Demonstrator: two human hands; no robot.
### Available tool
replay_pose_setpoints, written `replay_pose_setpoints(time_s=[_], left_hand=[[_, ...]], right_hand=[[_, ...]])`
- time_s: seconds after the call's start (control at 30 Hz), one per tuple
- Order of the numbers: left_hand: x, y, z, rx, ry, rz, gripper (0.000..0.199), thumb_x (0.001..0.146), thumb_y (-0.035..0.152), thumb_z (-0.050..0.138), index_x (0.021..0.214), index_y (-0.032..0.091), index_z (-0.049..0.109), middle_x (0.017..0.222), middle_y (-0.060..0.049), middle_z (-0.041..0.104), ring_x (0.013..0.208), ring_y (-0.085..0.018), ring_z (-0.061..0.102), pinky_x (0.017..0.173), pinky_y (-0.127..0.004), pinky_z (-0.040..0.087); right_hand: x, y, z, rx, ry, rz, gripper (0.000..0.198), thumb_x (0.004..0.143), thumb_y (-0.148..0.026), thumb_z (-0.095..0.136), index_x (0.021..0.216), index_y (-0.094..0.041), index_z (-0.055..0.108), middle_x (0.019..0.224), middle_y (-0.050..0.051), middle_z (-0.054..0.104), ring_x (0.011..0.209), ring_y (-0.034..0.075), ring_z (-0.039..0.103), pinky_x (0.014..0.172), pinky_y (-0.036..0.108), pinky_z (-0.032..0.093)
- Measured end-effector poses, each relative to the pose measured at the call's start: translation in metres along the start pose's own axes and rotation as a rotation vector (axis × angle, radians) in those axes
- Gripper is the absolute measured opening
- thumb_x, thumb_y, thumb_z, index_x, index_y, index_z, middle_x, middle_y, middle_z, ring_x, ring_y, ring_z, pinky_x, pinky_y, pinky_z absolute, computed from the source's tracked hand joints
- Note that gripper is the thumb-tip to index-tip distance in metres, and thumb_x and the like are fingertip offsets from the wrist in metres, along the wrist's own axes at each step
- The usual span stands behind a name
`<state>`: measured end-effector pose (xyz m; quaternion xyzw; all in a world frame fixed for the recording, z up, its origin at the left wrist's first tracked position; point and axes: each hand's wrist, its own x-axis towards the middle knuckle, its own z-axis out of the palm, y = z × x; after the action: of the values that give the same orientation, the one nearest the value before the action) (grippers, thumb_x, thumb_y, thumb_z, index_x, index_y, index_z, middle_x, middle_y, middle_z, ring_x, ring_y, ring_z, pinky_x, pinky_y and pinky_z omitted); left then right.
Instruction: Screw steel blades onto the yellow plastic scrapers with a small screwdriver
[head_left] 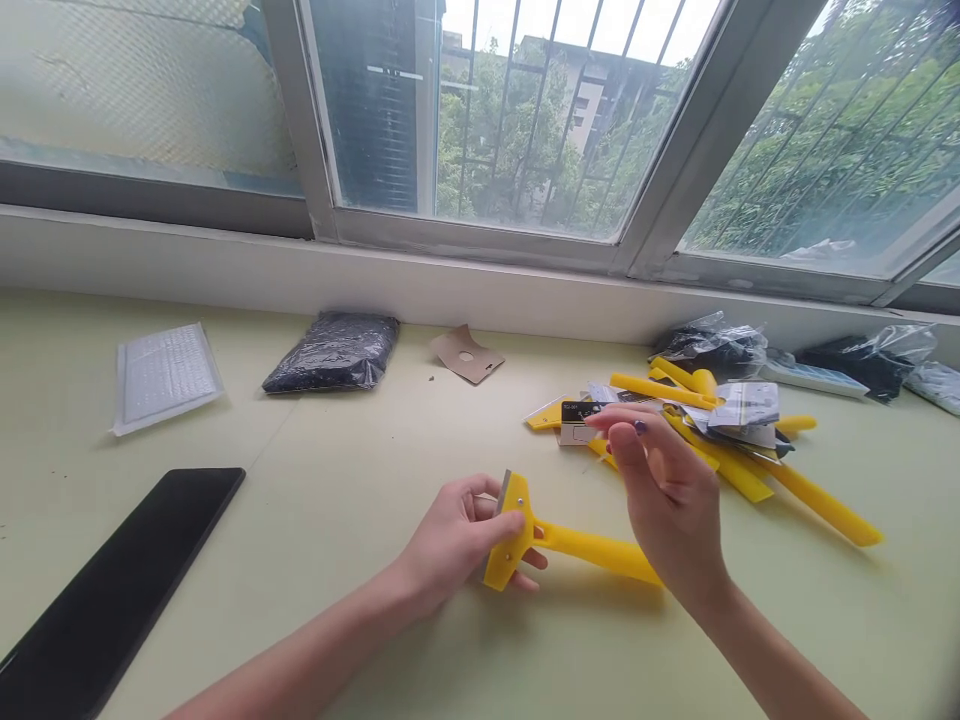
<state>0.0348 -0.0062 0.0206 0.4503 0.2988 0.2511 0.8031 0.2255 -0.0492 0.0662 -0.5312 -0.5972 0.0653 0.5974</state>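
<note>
A yellow scraper (592,548) with a flat head and a long handle is in my left hand (457,540). My thumb presses on the head's face, and the other fingers curl behind it. A grey blade edge shows along the head's left side, with two small screws in the face. My right hand (675,500) is raised above the end of the handle, its thumb and fingers drawn together. A tiny dark spot shows by those fingertips; I cannot make out what it is. Behind that hand lies a heap of yellow scraper parts (825,500) and printed cards (750,405).
A black tray-like slab (127,590) lies at the left. Along the back are a clear-wrapped white pack (166,378), a dark plastic-wrapped bag (334,352), a brown card piece (471,357) and black bags (709,345) at the right. Windows (510,120) stand behind the table.
</note>
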Motion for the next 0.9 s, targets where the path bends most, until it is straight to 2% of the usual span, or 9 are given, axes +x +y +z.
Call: replay_pose_setpoints(time_s=[0.03, 0.1, 0.17, 0.23, 0.37, 0.7, 0.9], left_hand=[[0.000, 0.001, 0.000, -0.003, 0.008, -0.006, 0.039, 0.079, 0.038, 0.081, 0.091, 0.013, 0.054, 0.099, -0.020, 0.075, 0.082, -0.033, 0.076, 0.064, -0.044, 0.064], [0.000, 0.002, 0.001, -0.002, 0.020, -0.011, 0.039, 0.078, 0.038, 0.081, 0.090, 0.013, 0.054, 0.098, -0.019, 0.074, 0.083, -0.033, 0.076, 0.065, -0.044, 0.065], [-0.001, 0.003, 0.001, 0.005, 0.027, -0.011, 0.039, 0.078, 0.038, 0.081, 0.091, 0.013, 0.054, 0.096, -0.019, 0.074, 0.082, -0.033, 0.076, 0.064, -0.044, 0.065], [-0.001, 0.002, 0.001, 0.011, 0.026, -0.012, 0.040, 0.078, 0.038, 0.081, 0.093, 0.013, 0.055, 0.095, -0.018, 0.074, 0.082, -0.032, 0.076, 0.064, -0.043, 0.065], [-0.002, 0.001, 0.001, 0.021, 0.019, -0.005, 0.041, 0.078, 0.039, 0.081, 0.096, 0.013, 0.056, 0.095, -0.017, 0.074, 0.081, -0.031, 0.076, 0.064, -0.042, 0.065], [-0.002, 0.001, 0.002, 0.044, 0.017, 0.000, 0.042, 0.077, 0.041, 0.081, 0.095, 0.014, 0.056, 0.089, -0.013, 0.073, 0.081, -0.030, 0.075, 0.065, -0.042, 0.064], [-0.003, 0.001, 0.003, 0.060, 0.020, 0.007, 0.042, 0.077, 0.041, 0.081, 0.098, 0.013, 0.057, 0.090, -0.014, 0.073, 0.081, -0.030, 0.075, 0.065, -0.042, 0.064]], right_hand=[[0.005, -0.005, 0.002, -0.027, 0.025, -0.043, 0.017, 0.101, -0.033, 0.057, 0.095, -0.024, 0.069, 0.098, 0.004, 0.065, 0.095, 0.018, 0.059, 0.080, 0.030, 0.047], [0.009, -0.015, 0.007, -0.014, 0.019, -0.067, 0.019, 0.102, -0.033, 0.053, 0.094, -0.023, 0.067, 0.090, 0.003, 0.061, 0.081, 0.015, 0.055, 0.070, 0.028, 0.045], [0.006, -0.020, 0.014, 0.076, -0.030, -0.063, 0.021, 0.105, -0.033, 0.048, 0.094, -0.022, 0.063, 0.081, 0.001, 0.056, 0.065, 0.012, 0.047, 0.059, 0.027, 0.040], [-0.002, -0.019, 0.019, 0.141, -0.085, -0.095, 0.021, 0.106, -0.030, 0.046, 0.091, -0.021, 0.058, 0.075, -0.001, 0.051, 0.059, 0.011, 0.041, 0.054, 0.026, 0.036], [-0.016, -0.010, 0.024, 0.135, -0.149, -0.163, 0.020, 0.105, -0.024, 0.046, 0.088, -0.020, 0.055, 0.071, -0.002, 0.046, 0.060, 0.010, 0.042, 0.057, 0.028, 0.035], [-0.020, -0.007, 0.027, 0.179, -0.211, -0.123, 0.023, 0.104, -0.022, 0.046, 0.082, -0.020, 0.049, 0.073, -0.002, 0.047, 0.062, 0.010, 0.042, 0.057, 0.027, 0.036], [-0.018, -0.010, 0.027, 0.146, -0.208, -0.120, 0.023, 0.102, -0.020, 0.050, 0.079, -0.020, 0.051, 0.072, -0.002, 0.049, 0.063, 0.011, 0.043, 0.056, 0.026, 0.037]])
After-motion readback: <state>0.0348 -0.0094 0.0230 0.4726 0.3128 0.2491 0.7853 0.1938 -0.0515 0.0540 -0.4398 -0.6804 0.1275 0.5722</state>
